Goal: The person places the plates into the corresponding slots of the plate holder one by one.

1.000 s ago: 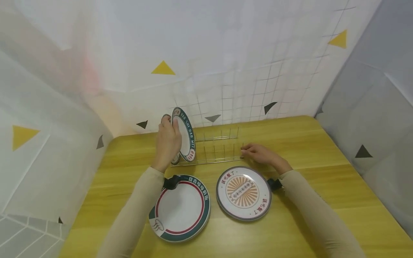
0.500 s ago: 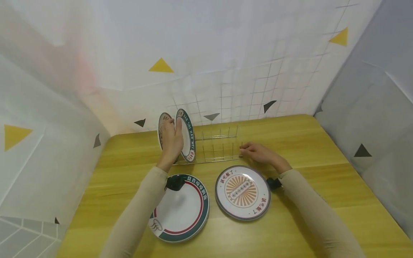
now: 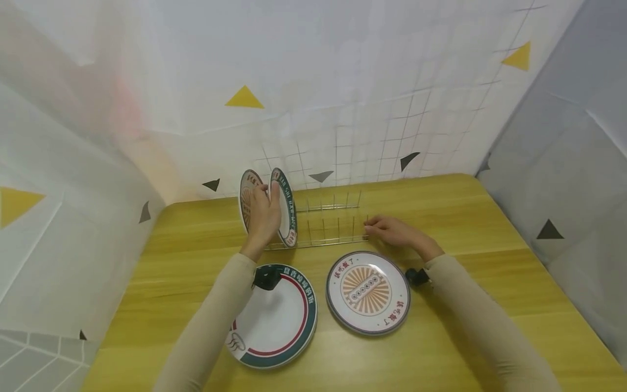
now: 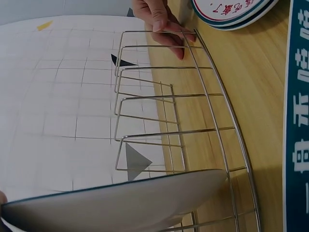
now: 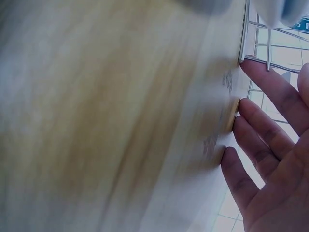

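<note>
My left hand (image 3: pixel 264 220) holds a green-rimmed white plate (image 3: pixel 290 220) that stands tilted in the left part of a wire plate rack (image 3: pixel 333 242), thumb on its white face. Just left of it a plate with an orange sunburst (image 3: pixel 245 198) stands upright, partly hidden by that hand. In the left wrist view the held plate (image 4: pixel 120 208) leans across the rack wires (image 4: pixel 207 95). With its fingertips my right hand (image 3: pixel 394 233) pinches the rack's right end. The right wrist view shows the fingers (image 5: pixel 270 87) at the end wire and against the tabletop.
In front of the rack, a large plate with a green and red rim (image 3: pixel 279 321) lies at left. A smaller sunburst plate (image 3: pixel 369 294), stacked on another, lies at right. White sheeting (image 3: pixel 343 81) closes off the back and sides of the wooden table (image 3: pixel 441 337).
My left hand has shifted slightly right and its fingers have come off the left sunburst plate, which shows more now. The green-rimmed plate sits a little lower. My right hand stays on the rack.
</note>
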The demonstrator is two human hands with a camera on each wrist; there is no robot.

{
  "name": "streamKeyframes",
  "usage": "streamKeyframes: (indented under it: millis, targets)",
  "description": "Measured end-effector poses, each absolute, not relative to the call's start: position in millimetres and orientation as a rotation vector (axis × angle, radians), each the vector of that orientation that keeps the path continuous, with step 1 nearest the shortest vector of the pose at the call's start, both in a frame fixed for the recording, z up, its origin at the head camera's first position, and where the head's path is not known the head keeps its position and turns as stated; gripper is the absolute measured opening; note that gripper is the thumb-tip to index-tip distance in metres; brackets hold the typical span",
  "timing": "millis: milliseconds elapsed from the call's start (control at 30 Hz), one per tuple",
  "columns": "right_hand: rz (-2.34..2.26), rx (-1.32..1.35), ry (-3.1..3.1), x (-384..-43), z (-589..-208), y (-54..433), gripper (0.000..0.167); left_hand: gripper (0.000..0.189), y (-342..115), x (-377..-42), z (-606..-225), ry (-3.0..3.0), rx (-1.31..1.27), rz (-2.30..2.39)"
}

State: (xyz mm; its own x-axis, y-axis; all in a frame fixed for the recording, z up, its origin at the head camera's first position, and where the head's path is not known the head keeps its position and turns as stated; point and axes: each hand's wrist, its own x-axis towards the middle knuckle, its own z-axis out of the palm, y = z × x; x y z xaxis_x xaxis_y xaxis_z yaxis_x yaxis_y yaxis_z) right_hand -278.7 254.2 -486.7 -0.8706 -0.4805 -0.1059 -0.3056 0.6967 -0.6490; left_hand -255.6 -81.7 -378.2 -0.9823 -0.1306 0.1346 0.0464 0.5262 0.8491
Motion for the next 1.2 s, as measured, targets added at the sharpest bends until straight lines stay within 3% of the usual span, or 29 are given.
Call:
streamKeyframes:
  millis: [633,1200]
  targets:
    - [-0.911,-0.646,2.620,-278,-481,254,0.038,0.081,-96,-254,-387,-2.723,0.001,-1.767]
    - [-0.934,-0.647,2.616,-278,-483,255,0.038,0.079,-100,-251,-391,-2.730,-0.148,-1.789]
